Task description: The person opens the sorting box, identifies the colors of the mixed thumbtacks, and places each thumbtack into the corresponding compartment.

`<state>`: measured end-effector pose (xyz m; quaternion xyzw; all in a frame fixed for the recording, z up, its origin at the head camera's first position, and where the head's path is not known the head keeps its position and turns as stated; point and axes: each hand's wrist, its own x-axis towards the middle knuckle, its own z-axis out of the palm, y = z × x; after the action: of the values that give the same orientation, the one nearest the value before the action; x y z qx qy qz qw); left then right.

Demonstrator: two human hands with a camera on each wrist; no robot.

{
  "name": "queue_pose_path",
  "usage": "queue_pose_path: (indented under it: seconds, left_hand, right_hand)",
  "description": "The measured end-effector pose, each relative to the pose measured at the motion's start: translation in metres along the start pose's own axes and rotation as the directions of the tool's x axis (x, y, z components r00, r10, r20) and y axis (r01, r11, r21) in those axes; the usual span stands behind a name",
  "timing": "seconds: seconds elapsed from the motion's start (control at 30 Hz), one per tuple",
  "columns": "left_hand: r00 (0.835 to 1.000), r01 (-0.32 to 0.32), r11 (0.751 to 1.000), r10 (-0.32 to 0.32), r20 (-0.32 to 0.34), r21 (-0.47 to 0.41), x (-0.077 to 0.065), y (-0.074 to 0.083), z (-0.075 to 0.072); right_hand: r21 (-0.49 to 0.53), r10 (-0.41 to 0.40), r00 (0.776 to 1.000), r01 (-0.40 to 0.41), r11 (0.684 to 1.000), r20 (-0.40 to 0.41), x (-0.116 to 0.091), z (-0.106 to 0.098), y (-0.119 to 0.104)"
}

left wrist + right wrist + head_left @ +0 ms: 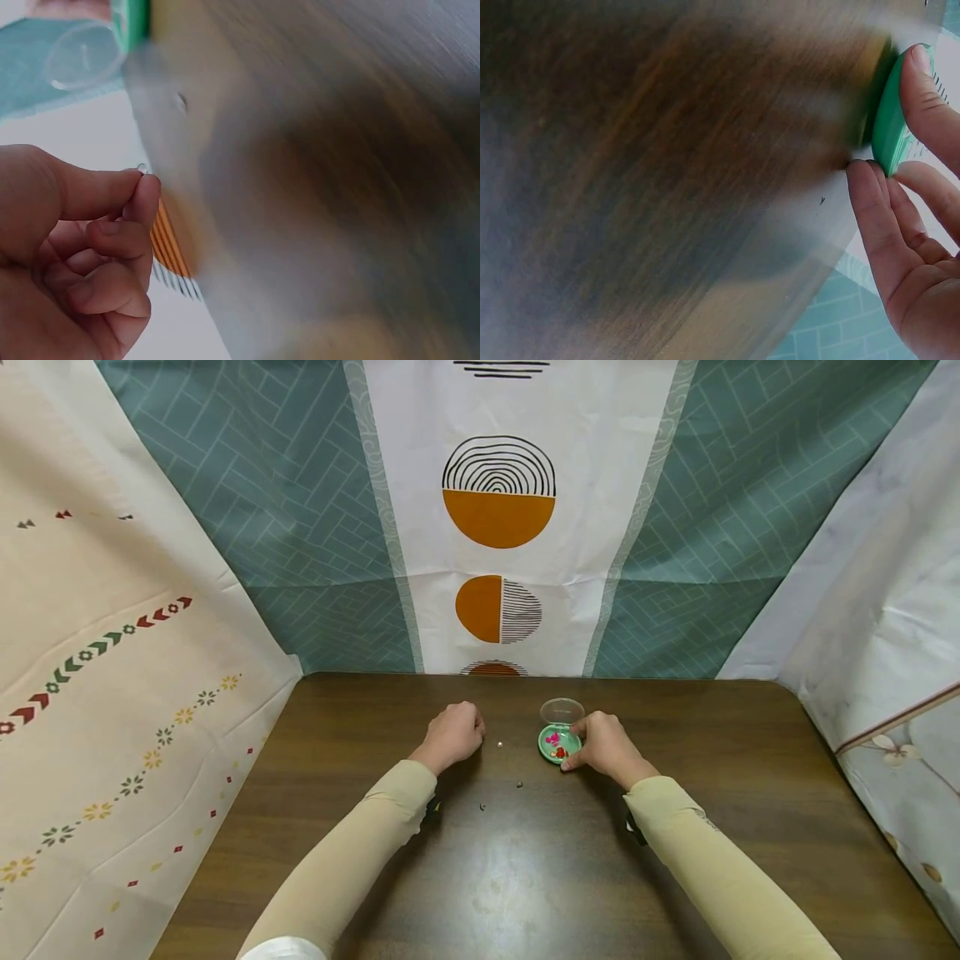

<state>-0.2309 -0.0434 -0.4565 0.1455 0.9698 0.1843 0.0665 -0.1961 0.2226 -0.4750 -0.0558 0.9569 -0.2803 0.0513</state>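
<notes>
My right hand [609,747] grips a small round green case [543,753] by its right side, thumb and fingers at its rim. The case's clear lid [562,710] is raised at the far side. Inside lie pink bits [553,738] and red bits [561,752], too small to identify. In the right wrist view the green case [891,124] sits between thumb and fingers. My left hand [453,735] is left of the case, just above the table. Its thumb and index finger pinch a tiny shiny piece [142,168], mostly hidden by the fingertips.
On the brown wooden table [645,893] lie a tiny pale piece [500,744] near the left hand and two small dark pieces, one [519,784] nearer the case and another [482,807] closer to me. A patterned curtain [322,527] hangs behind the table's far edge.
</notes>
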Motion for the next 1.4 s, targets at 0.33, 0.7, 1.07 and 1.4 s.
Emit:
queue_pose_path:
  seconds: [0.33,0.7,1.07,1.4]
  left_hand:
    - [0.996,-0.083,0.978,0.077,-0.038,-0.191,0.015,0.064,0.019]
    - [0.991,-0.123,0.977,0.131,0.035,-0.174,0.024,0.102,0.05]
    - [0.996,-0.079,0.994,0.082,0.037,-0.072,0.029,0.112,0.057]
    - [0.996,0.032,0.994,-0.023,0.091,-0.1,0.033,0.118,0.06]
  right_hand:
    - [0.028,0.029,1.0,-0.029,0.999,-0.002,0.001,-0.002,0.001]
    - [0.069,0.054,0.998,-0.055,0.996,0.011,0.003,0.001,0.004]
    - [0.049,0.045,0.999,-0.045,0.998,0.001,0.005,-0.002,0.006]
    - [0.059,0.037,0.999,-0.036,0.998,-0.013,0.004,-0.001,0.006]
